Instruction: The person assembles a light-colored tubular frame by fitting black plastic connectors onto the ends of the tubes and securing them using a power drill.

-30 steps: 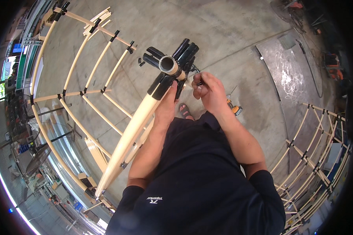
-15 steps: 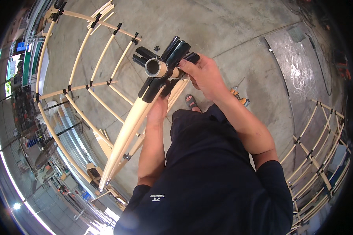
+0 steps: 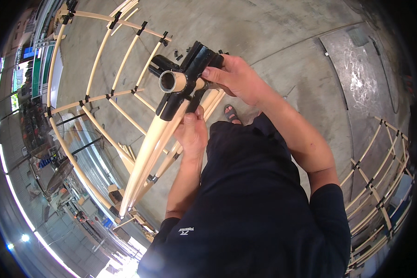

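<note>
In front of me stands a cluster of black pipe joints (image 3: 198,59) clamped around cream-coloured pipes. The open end of one short pipe (image 3: 167,82) points up at me. From the cluster, a long cream pipe (image 3: 146,153) runs down to the lower left. My right hand (image 3: 240,81) is closed on the black joint's right side, thumb on top; its other fingers are partly hidden. Just under the cluster is my left hand (image 3: 192,132), its thumb and fingertips bent up against the lower black joint piece beside the pipes. The joint hides part of what those fingertips touch.
A curved pipe frame with black joints (image 3: 86,98) stands to the left. Another pipe frame (image 3: 370,183) is at the right, near a dark metal sheet (image 3: 352,69) on the concrete floor. Several small black parts (image 3: 178,55) lie on the floor beyond the cluster.
The joint cluster sits slightly further left in view. My left hand has moved right, its fingertips now showing beside the lower joint. The drill on the floor is now hidden by my right arm.
</note>
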Action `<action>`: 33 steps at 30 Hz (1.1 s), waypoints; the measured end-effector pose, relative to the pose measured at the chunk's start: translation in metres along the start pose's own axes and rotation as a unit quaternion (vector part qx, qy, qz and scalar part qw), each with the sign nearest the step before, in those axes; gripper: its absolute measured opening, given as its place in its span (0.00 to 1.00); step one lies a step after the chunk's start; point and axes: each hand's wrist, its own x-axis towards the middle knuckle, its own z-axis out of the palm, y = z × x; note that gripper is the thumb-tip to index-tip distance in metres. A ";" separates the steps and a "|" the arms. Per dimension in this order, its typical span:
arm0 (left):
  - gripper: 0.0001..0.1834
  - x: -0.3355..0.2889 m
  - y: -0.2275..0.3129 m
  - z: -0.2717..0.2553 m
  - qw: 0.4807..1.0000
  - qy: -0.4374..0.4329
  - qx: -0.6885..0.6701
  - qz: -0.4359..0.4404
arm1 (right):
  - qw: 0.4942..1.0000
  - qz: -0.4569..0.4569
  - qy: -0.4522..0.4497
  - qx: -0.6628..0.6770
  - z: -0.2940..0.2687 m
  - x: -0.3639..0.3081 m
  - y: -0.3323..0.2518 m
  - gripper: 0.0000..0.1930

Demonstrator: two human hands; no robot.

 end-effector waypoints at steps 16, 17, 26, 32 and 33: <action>0.19 -0.005 -0.012 0.004 0.990 0.118 0.072 0.041 | 0.982 0.036 -0.161 0.088 -0.023 0.011 0.023 0.14; 0.18 -0.013 -0.013 -0.008 0.974 0.161 0.157 0.004 | 0.980 0.022 -0.169 0.100 -0.019 0.011 0.027 0.14; 0.27 -0.025 0.239 0.018 0.882 -0.075 0.448 0.122 | 0.978 0.010 -0.181 0.100 -0.016 0.017 0.032 0.19; 0.23 0.088 0.174 -0.025 0.809 -0.130 0.503 -0.275 | 0.988 -0.013 -0.129 0.084 -0.013 0.011 0.034 0.22; 0.25 0.098 0.150 -0.034 0.809 -0.148 0.482 -0.302 | 0.992 -0.039 -0.098 0.071 -0.003 0.008 0.034 0.24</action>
